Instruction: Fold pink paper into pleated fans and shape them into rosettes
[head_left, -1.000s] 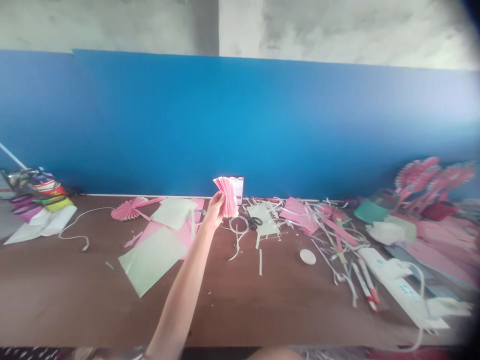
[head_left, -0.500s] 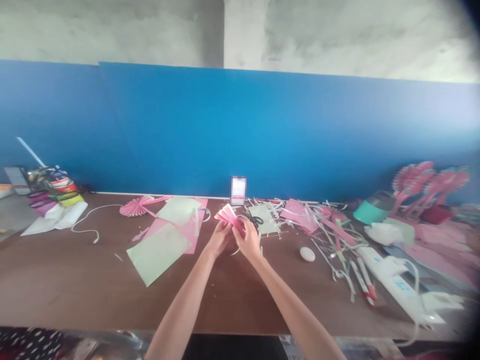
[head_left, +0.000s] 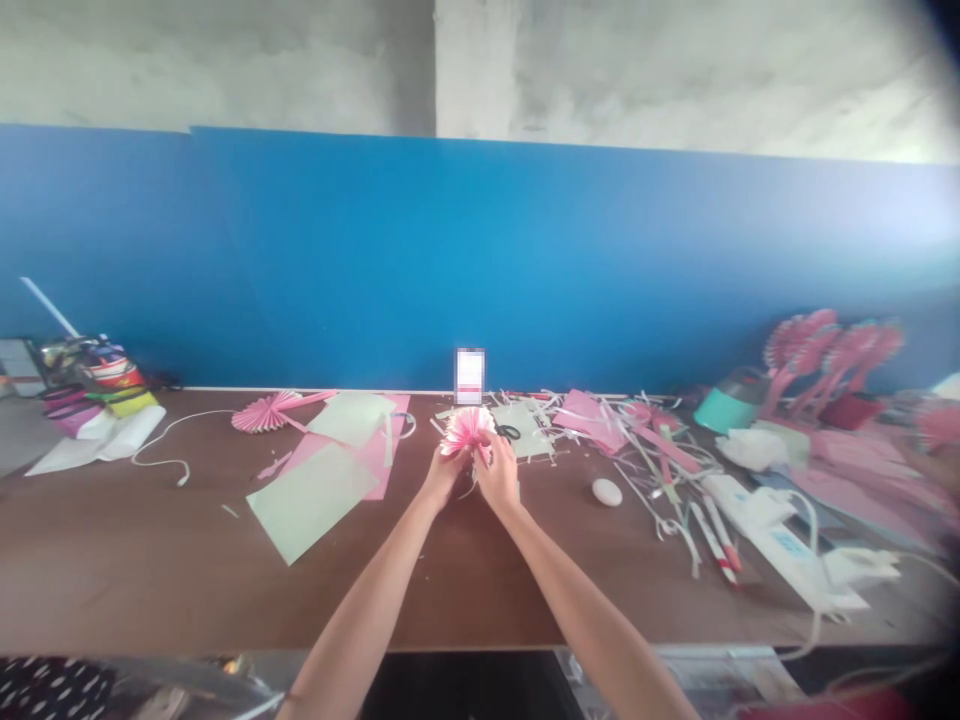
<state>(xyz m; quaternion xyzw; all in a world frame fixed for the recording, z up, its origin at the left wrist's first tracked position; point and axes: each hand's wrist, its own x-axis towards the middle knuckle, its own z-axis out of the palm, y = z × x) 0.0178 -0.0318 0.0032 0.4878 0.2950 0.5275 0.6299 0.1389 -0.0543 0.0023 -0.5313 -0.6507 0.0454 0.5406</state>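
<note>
A pleated pink paper fan [head_left: 466, 428] with a pale edge is spread between my two hands, above the brown table [head_left: 465, 590]. My left hand [head_left: 444, 472] grips its lower left side, fingers closed on the folds. On the right side, my right hand [head_left: 496, 474] pinches the paper, its fingers bent. Black-handled scissors [head_left: 509, 432] lie just beyond my right hand, partly hidden. A phone [head_left: 470, 376] stands upright behind the fan.
Green sheets [head_left: 311, 500] and a finished pink fan [head_left: 262, 411] lie left. Paper strips [head_left: 667, 470], a white oval object [head_left: 607, 492], markers [head_left: 712, 540] and a power strip [head_left: 784, 540] are right. A blue panel [head_left: 480, 250] stands behind.
The pink paper has opened from a narrow folded bundle into a wide, rounded fan between my hands. The whole view has shifted slightly, and pink shapes now show at the right edge.
</note>
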